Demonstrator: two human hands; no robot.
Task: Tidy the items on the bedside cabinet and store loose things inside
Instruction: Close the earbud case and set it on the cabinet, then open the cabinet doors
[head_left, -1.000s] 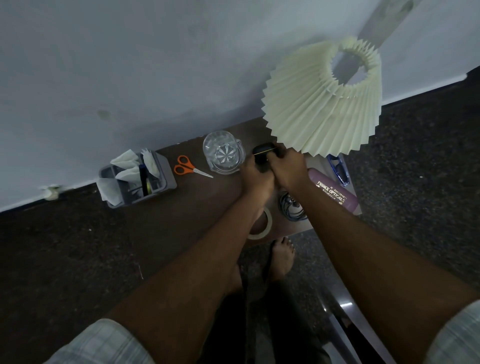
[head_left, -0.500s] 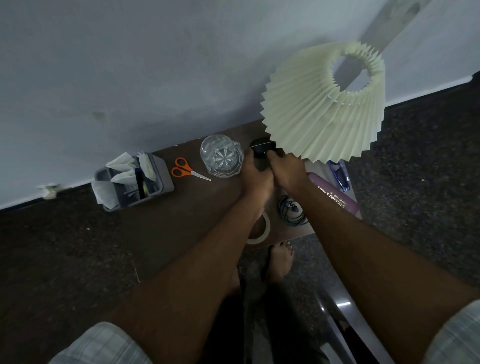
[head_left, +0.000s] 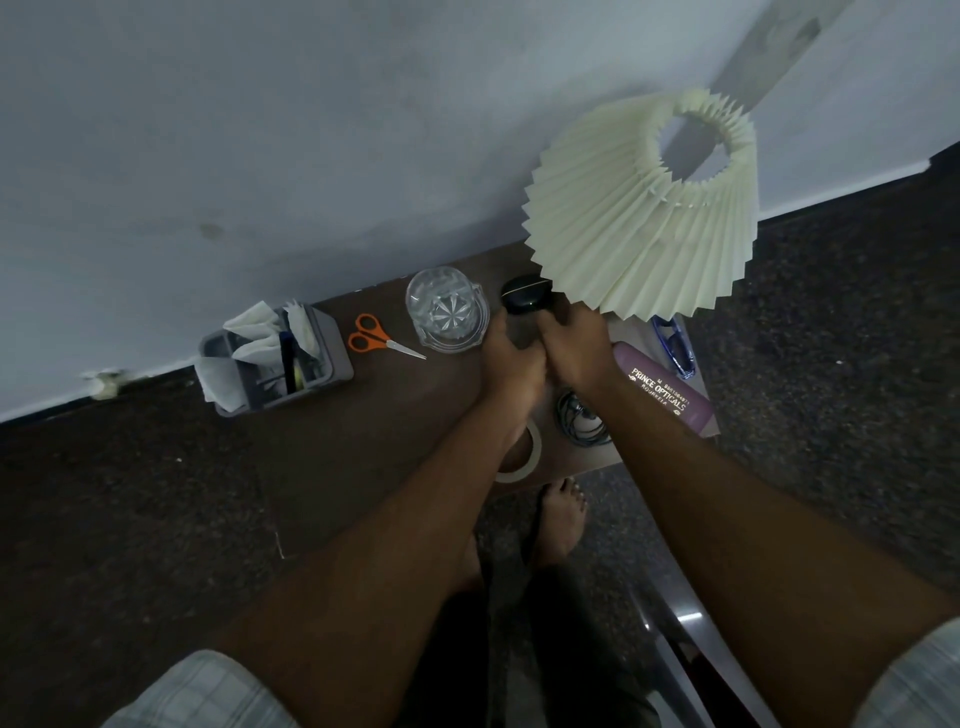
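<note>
On the left of the cabinet top (head_left: 322, 447) stands a grey caddy (head_left: 332, 364) stuffed with white papers and a dark pen, then orange scissors (head_left: 371, 338) and an empty glass jug (head_left: 445, 310). Both hands, left (head_left: 511, 358) and right (head_left: 571, 348), pinch a small black case (head_left: 524, 301) half hidden under the pleated lampshade (head_left: 639, 223). A purple glasses case (head_left: 660, 395) lies just right.

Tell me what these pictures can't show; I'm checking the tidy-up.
Head view:
- Lamp base: hidden under the pleated lampshade.
- Black object: partly behind both hands; grip unclear.
- Tape roll: half covered by the left forearm.
- Cabinet front: out of sight below the top.
</note>
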